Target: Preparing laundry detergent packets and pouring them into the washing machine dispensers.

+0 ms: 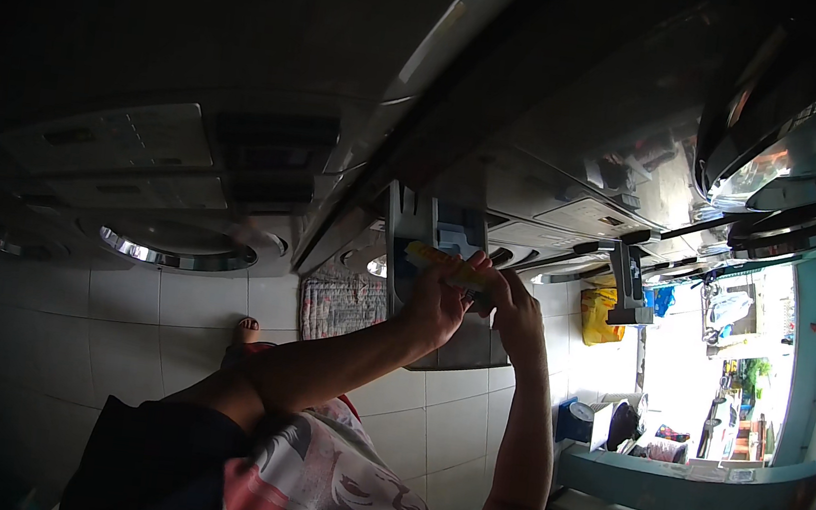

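Both of my hands meet at the middle of the view, over a pulled-out detergent drawer (415, 218) of a washing machine. A small yellow packet (425, 253) is pinched between them, partly covered by my fingers. My left hand (436, 304) grips it from the left, and my right hand (514, 310) closes on it from the right. Its opening, if it has one, cannot be made out. Beneath the packet the drawer shows pale compartments and a light blue insert (456, 238); the rest of the drawer is behind my hands.
Dark front-loading machines with round doors (177, 247) line the far side. A patterned mat (347, 306) lies on the white tiled floor (190, 356). A yellow bag (601, 315) is at the right, near a bright opening. Below it stands a blue weighing scale (574, 421).
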{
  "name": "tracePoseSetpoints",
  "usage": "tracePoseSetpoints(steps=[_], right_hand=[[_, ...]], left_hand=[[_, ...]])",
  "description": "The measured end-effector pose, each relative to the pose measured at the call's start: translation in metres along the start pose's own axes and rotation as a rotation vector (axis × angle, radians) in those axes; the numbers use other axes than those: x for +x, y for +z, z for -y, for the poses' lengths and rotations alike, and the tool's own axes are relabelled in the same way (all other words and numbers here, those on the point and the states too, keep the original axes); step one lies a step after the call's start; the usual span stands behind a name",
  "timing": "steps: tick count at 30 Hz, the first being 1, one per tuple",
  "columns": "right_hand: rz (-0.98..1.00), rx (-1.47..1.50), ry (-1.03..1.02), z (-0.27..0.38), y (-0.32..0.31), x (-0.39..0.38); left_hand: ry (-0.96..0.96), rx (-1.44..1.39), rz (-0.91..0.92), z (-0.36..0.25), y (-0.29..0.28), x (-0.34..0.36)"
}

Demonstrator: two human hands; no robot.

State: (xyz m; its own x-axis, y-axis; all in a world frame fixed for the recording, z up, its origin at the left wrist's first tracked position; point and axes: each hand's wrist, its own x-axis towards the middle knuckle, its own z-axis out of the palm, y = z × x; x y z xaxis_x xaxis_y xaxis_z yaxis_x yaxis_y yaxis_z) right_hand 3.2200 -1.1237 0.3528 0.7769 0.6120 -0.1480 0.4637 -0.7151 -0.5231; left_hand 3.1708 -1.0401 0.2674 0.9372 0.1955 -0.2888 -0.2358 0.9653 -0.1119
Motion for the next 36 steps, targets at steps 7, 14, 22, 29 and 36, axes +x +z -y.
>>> tracePoseSetpoints(steps=[7, 14, 22, 29, 36], right_hand=[[0.082, 0.075, -0.148, -0.008, 0.007, -0.001], [0.104, 0.230, 0.192, 0.020, 0.005, -0.001], [-0.011, 0.154, 0.044, 0.002, 0.016, -0.003], [-0.038, 0.156, 0.023, 0.010, 0.021, -0.006], [-0.118, 0.190, -0.024, 0.010, 0.028, -0.006]], left_hand=[[-0.029, -0.057, 0.051, 0.002, -0.002, 0.002], [-0.032, -0.002, 0.026, -0.004, 0.001, -0.004], [-0.019, -0.095, 0.034, -0.004, 0.001, -0.001], [0.007, -0.205, -0.099, -0.005, 0.000, 0.003], [0.001, -0.157, -0.144, -0.003, -0.007, 0.009]])
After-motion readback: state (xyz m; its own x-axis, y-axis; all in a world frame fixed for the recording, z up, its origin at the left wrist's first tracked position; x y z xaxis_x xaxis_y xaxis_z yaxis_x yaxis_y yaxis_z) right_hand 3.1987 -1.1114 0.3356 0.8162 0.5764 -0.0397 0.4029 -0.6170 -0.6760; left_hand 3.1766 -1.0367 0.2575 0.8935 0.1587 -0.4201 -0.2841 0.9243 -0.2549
